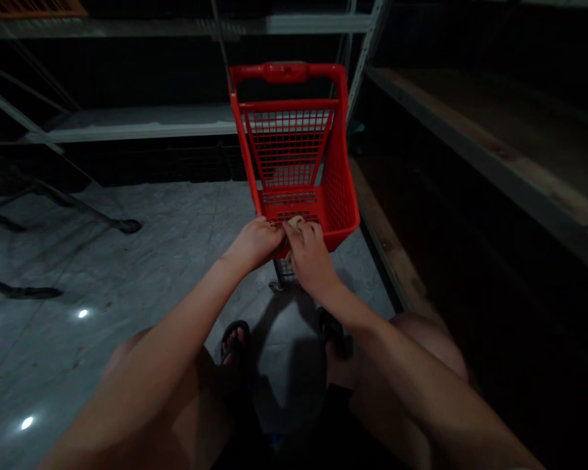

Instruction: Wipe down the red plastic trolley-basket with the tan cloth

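A small red plastic shopping cart [340, 196] stands in front of me, its handle on the far side and its basket's near rim by my hands. My left hand [261, 241] is closed over that rim, near the basket's left corner; its fingertips are hidden. Right beside it, my right hand [310, 258] has its fingers bent together around a crumpled pale tan piece that looks like cloth [296, 222]. Most of this piece is covered by the fingers. The two hands nearly touch at the rim.
Behind the cart runs a metal shelf rack [151, 134]. Along the right side is a dark wooden shelf [494, 150]. Dark metal legs [93, 212] rest on the grey floor [176, 235] at left. My sandalled feet [235, 343] stand below the cart.
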{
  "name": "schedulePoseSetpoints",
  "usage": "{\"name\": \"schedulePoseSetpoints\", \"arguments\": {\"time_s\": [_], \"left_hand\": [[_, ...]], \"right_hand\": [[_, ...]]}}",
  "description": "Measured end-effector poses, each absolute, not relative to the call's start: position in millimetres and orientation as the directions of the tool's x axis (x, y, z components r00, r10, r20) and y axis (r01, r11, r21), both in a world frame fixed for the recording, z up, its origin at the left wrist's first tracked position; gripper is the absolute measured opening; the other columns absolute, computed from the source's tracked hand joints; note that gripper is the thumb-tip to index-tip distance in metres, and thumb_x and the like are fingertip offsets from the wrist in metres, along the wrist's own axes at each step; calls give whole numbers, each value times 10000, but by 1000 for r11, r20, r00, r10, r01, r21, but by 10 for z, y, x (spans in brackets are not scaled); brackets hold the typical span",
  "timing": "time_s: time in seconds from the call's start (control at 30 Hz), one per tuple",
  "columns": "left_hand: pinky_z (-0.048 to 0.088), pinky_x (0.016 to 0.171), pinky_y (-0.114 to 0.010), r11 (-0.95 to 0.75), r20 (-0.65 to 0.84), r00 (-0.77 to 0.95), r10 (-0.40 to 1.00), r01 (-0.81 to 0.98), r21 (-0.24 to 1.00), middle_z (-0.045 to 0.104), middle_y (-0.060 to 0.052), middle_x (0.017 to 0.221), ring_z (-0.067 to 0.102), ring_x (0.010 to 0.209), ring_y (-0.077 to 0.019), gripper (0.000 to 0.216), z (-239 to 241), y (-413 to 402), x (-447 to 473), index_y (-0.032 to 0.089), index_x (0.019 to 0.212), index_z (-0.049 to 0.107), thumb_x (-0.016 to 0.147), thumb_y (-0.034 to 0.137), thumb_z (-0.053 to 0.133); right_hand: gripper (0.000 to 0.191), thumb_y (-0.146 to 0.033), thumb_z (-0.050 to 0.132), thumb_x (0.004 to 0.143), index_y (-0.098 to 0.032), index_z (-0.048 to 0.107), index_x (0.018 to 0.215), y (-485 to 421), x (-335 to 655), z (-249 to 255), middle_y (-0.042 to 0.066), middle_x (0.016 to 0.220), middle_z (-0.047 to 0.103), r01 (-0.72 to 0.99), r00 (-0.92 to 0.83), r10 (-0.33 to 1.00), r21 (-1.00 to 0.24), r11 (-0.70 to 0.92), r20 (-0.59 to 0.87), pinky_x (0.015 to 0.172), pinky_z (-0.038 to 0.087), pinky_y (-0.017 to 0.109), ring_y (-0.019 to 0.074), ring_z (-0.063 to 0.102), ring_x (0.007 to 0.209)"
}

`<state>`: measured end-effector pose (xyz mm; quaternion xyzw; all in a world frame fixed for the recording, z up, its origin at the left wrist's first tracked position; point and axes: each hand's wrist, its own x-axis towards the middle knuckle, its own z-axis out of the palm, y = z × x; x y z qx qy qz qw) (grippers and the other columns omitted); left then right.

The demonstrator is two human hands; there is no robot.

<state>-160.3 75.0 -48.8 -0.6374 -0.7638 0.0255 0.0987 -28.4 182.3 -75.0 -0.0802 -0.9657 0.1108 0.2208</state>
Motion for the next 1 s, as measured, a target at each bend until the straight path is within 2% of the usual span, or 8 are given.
{"name": "schedulePoseSetpoints", "arguments": {"time_s": [0.17,0.27,0.37,0.47,0.6,0.73,0.83,1.0], "left_hand": [[550,903,-375,106,156,-96,983,993,-56,779,-91,965,741,954,-251,262,-442,594,-1665,161,1103,735,1027,378,607],[502,1108,-425,79,223,-71,972,997,-26,765,-91,1173,670,1253,-276,208,-399,445,-1814,187,1088,731,1021,348,618],[447,1210,-443,98,292,-103,951,995,30,697,-89,1389,538,1451,-258,238,-410,381,-1930,201,1230,685,1003,245,627],[467,1208,-423,103,327,-112,938,994,43,713,-91,1363,575,1414,-227,228,-464,429,-1945,189,1220,678,1002,204,613],[482,1196,-418,110,340,-88,936,993,-45,771,-78,1163,689,1213,-213,174,-498,555,-1860,185,1041,716,1015,155,547],[557,1083,-386,127,330,-87,940,987,-102,768,-88,1041,720,1067,-234,166,-483,625,-1768,148,1018,719,999,133,554],[598,964,-356,140,316,-115,942,989,-57,763,-96,1045,718,1070,-249,142,-492,639,-1737,141,1058,711,1001,177,586],[536,1091,-371,79,357,-113,927,991,109,758,-61,1101,708,1105,-213,129,-576,630,-1797,199,1058,698,1015,296,625]], "right_hand": [[437,-164,473,1013,-153,647,1414,2154,-231,-707,177,1276,663,78,-899,191,-286,955,394,1061,506,463,313,539,1188],[409,-154,473,1002,-167,690,1349,2597,-100,-722,164,1228,672,115,-864,236,-280,953,446,1045,493,478,316,540,1184],[374,-187,465,1008,-194,739,1263,3050,-22,-759,146,1143,682,231,-766,373,-317,920,524,995,491,507,321,535,1127],[364,-189,464,1006,-220,765,1208,3176,-55,-797,136,1093,686,259,-712,427,-357,897,557,972,487,522,320,527,1094],[380,-169,463,999,-229,750,1241,2680,-206,-827,133,1102,717,118,-780,330,-392,912,532,991,493,534,316,543,1079],[405,-224,473,1025,-236,663,1382,2064,-303,-803,123,1253,724,-19,-838,256,-493,870,482,1046,498,515,304,585,1126],[399,-234,490,1019,-247,644,1386,1995,-281,-773,116,1297,714,-39,-844,254,-527,849,473,1075,493,507,300,599,1172],[310,-238,517,1002,-238,677,1268,2569,-160,-808,123,1227,726,39,-809,299,-462,886,506,1048,488,512,303,613,1138]]}}
